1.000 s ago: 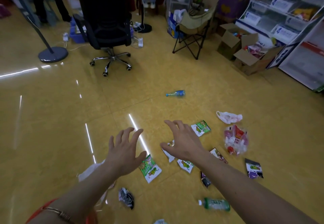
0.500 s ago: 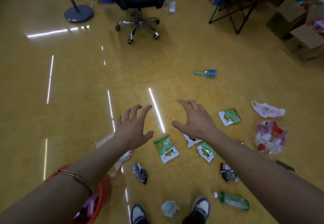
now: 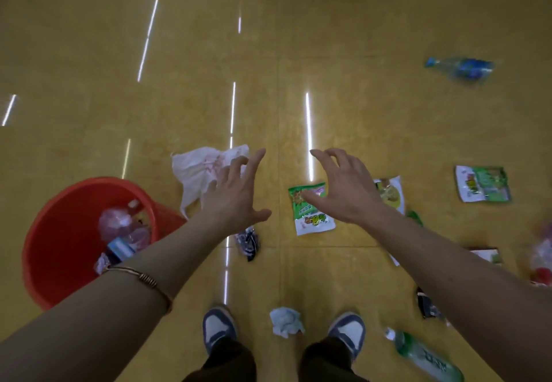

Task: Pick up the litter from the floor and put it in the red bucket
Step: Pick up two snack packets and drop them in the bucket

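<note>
The red bucket (image 3: 53, 232) stands at the lower left with several wrappers and a bottle inside. My left hand (image 3: 236, 196) hovers with spread fingers over a white plastic bag (image 3: 197, 169) and holds nothing. My right hand (image 3: 343, 190) is also spread and empty, above a green snack packet (image 3: 310, 217). A dark crumpled wrapper (image 3: 248, 242) lies under my left wrist. Between my shoes sits a crumpled tissue (image 3: 285, 323). A green bottle (image 3: 424, 354) lies at the lower right.
More litter is scattered on the yellow floor: a blue bottle (image 3: 466, 67) at the far right, a green packet (image 3: 482, 184), another packet (image 3: 389, 193) behind my right hand, a dark wrapper (image 3: 428, 304) and a clear bag (image 3: 542, 259) at the right edge.
The view has tilted down steeply; chairs and boxes left the frame and the bucket and my shoes came in. Both hands stay spread and empty, lower over the litter.
</note>
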Available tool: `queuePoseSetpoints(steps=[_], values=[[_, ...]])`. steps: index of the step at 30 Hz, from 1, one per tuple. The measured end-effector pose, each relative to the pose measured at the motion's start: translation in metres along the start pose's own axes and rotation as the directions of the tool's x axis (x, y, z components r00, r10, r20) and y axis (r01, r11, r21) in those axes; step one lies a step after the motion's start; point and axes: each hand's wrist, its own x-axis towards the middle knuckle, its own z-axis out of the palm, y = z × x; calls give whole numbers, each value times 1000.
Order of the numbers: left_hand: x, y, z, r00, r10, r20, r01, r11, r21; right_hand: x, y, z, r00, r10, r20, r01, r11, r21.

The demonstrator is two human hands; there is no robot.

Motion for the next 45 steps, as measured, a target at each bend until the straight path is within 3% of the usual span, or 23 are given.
queuePoseSetpoints(steps=[12, 15, 19, 23, 31, 36, 45], values=[[66, -109, 212, 986, -79, 143, 76, 997, 28, 92, 56, 216, 997, -77, -11, 76, 996, -52], [81, -124, 245, 966, -126, 224, 119, 992, 44, 111, 68, 245, 995, -102, -8, 101, 991, -82], [99, -141, 287, 902, -254, 348, 295, 953, -70, 128, 80, 274, 994, -113, 2, 113, 985, -127], [115, -138, 319, 887, -286, 363, 352, 927, -128, 139, 87, 295, 995, -99, -3, 98, 985, -140], [145, -126, 346, 985, -102, 142, 123, 981, -148, 155, 101, 314, 998, -54, -9, 52, 986, -161], [162, -118, 333, 1000, -1, 22, 5, 985, -173, 151, 125, 326, 994, 94, 56, -81, 977, -195], [160, -106, 344, 996, 69, 62, -61, 991, -122, 142, 148, 359, 922, 280, 268, -228, 951, -210]])
